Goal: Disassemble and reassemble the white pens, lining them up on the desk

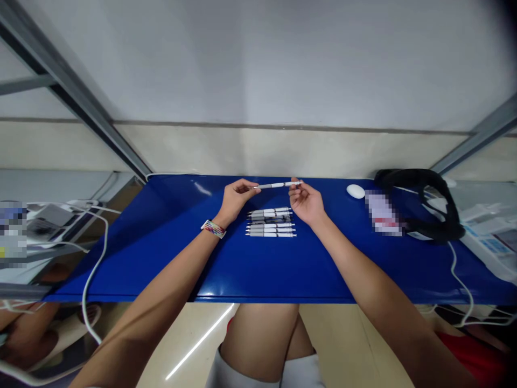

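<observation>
A white and grey pen [278, 185] is held level between my two hands, above the far part of the blue table. My left hand [236, 198], with a woven bracelet at the wrist, pinches the grey tip end. At the other end, the fingers of my right hand [307, 202] are closed on the white push-button end. Just below, several similar pens [278, 229] lie side by side in a row, their tips pointing left. One pen among them looks darker along its barrel.
The blue table [161, 264] meets a pale wall at the back. To the right are a white oval object [356, 191], a blurred-out packet [383, 213] and a black headband-like device [444, 215]. A white cable [105, 242] hangs at the left edge; metal posts flank both sides.
</observation>
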### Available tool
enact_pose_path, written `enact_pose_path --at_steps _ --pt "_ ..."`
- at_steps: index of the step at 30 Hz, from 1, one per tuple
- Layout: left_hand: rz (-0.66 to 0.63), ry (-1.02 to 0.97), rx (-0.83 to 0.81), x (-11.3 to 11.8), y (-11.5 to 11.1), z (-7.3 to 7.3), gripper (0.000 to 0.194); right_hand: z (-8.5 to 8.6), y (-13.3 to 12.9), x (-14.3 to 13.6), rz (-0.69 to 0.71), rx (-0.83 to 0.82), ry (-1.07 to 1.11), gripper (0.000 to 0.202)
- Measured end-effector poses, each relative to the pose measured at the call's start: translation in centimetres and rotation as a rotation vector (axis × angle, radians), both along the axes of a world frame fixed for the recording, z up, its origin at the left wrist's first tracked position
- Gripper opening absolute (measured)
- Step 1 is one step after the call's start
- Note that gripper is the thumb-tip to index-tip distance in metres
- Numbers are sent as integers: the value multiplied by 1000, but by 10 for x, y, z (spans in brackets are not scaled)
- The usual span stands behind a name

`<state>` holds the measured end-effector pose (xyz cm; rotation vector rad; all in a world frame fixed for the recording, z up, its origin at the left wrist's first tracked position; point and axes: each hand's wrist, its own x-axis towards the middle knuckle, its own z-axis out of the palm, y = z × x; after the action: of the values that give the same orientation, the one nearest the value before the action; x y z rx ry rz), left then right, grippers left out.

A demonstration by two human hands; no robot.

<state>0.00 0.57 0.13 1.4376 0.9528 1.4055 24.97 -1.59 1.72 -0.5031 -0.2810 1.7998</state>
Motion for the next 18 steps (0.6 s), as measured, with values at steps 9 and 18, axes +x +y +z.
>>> enact_pose_path --at_steps 9,18 --pt "10 -35 -7 -1 0 2 33 2 -1 0 23 -3 1 24" --pt "-4 -24 4 -1 2 0 31 0 0 0 19 7 -23 19"
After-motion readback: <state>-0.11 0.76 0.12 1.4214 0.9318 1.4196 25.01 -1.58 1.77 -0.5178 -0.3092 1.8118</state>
